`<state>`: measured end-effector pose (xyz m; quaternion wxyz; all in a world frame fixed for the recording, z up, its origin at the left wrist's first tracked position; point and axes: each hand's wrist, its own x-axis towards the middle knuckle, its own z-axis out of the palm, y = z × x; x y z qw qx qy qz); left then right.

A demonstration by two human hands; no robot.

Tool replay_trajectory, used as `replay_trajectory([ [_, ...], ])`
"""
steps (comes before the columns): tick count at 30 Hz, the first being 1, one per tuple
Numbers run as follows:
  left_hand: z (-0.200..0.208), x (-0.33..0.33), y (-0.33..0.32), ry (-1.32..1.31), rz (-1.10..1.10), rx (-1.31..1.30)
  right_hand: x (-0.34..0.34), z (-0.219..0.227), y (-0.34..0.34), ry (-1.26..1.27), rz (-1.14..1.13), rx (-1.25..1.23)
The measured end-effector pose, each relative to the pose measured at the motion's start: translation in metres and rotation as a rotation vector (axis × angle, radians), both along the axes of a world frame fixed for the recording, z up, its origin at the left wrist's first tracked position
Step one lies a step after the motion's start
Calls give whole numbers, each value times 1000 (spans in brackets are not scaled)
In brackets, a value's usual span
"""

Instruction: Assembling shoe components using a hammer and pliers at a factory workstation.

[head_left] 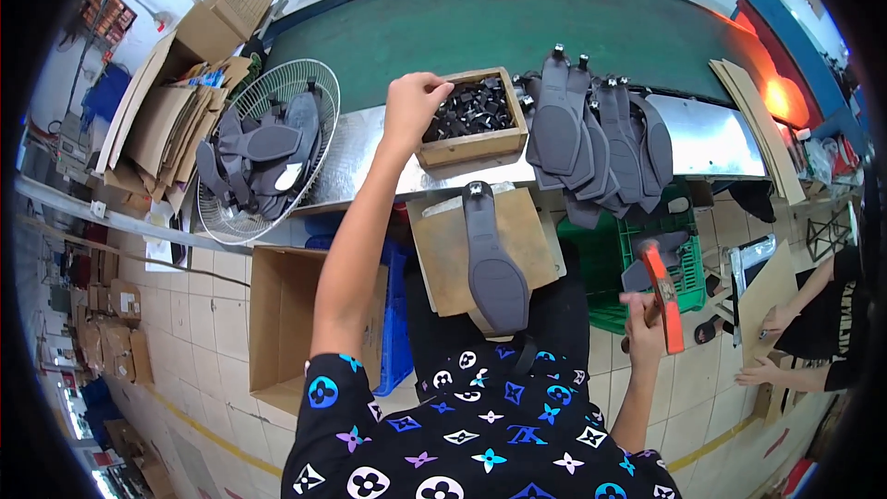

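Note:
My left hand (413, 111) is at the left rim of a wooden box (471, 148), its thumb and fingertips pinched together; whatever they hold, if anything, is too small to make out. Small black pieces (473, 109), like heel tips, fill the box. In my right hand (645, 333) is a hammer (662, 300) with an orange-red head, raised to the right of my lap. A dark grey shoe sole (499, 282) lies on a worn tan board (439, 254) across my lap, its heel end pointing away from me. Neither hand touches that sole.
A pile of grey soles (564, 125) lies right of the box, partly overhanging the metal edge. More soles fill a wire basket (330, 102) at left. Beyond runs a green conveyor belt (388, 23). A green crate (605, 314) stands below; a co-worker's hands (771, 370) are at far right.

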<state>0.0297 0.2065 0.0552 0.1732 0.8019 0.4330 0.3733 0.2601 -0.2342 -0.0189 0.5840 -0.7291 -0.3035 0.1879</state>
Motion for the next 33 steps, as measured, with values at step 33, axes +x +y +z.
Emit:
replay_trajectory([
  [33,61,-14,-287,-425,-325,30,-86,136,79,263,639,271],
])
